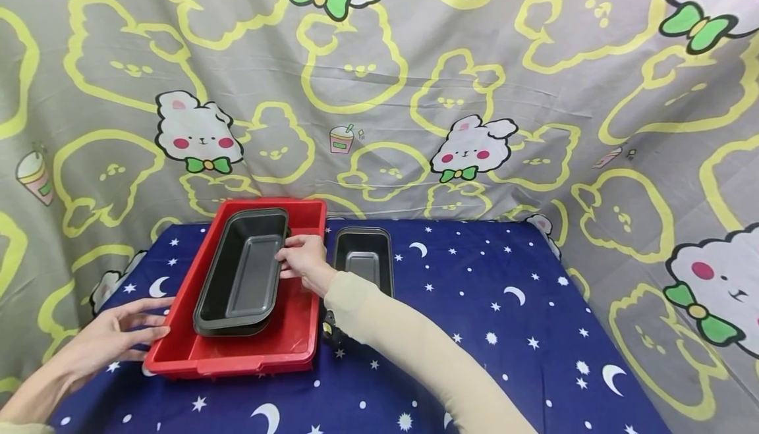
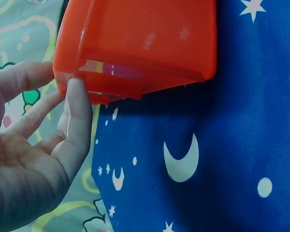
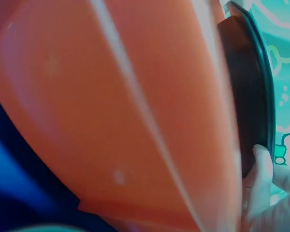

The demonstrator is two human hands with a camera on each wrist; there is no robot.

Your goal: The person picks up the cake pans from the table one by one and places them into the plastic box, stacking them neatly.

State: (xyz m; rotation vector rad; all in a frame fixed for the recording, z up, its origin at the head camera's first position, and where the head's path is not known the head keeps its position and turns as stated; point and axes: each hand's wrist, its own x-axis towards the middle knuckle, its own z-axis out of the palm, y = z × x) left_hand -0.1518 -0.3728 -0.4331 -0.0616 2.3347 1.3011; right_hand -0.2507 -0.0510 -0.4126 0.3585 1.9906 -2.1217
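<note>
- Pan (image 1: 255, 276), long and black, is within the outline of the red tray (image 1: 290, 335), nearer its left wall than its right, its length running from the tray's far edge toward the near one.
- Right hand (image 1: 305, 259) pinches the pan's right rim beyond mid-length, fingers bent and the gap between them nearly closed on the metal.
- Left hand (image 1: 121, 332) is loosely spread, with fingertips touching the outside of the tray close to its near left corner; they do not wrap round it.
- Dark metal shows below the pan's near end; whether that is its own side or another pan underneath, and whether it bears on the tray floor, is hard to tell from this angle.
- Handling: the pan looks like thin coated metal, so probably light, stiff and hard to break, though the smooth finish may slip.
- Best hold: the lip. A one-sided pinch probably lets the far side dip; a grip on both long rims, or at both ends, should keep it level.
- Tray seems to be rigid plastic, likely light enough to slide if knocked; its rim offers a firm hold.
- Small pan (image 1: 363, 264) is on the table (image 1: 504, 328), just beside the tray's right edge, partly behind the sleeve (image 1: 391, 335).
</note>
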